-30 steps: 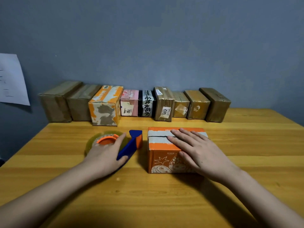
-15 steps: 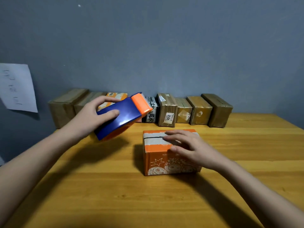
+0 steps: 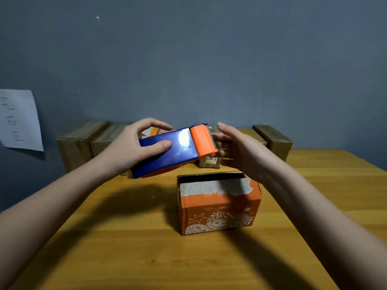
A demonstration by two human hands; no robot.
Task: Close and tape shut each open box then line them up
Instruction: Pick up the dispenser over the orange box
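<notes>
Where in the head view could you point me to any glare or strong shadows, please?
Head view: a white glare patch sits on the tape dispenser in the left hand; dark arm shadows cross the wooden table; room dim, wide-angle edges bowed.

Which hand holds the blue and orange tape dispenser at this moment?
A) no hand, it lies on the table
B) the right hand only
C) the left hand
C: the left hand grips the tape dispenser in the air above the table; the right hand reaches toward its orange end.
</notes>
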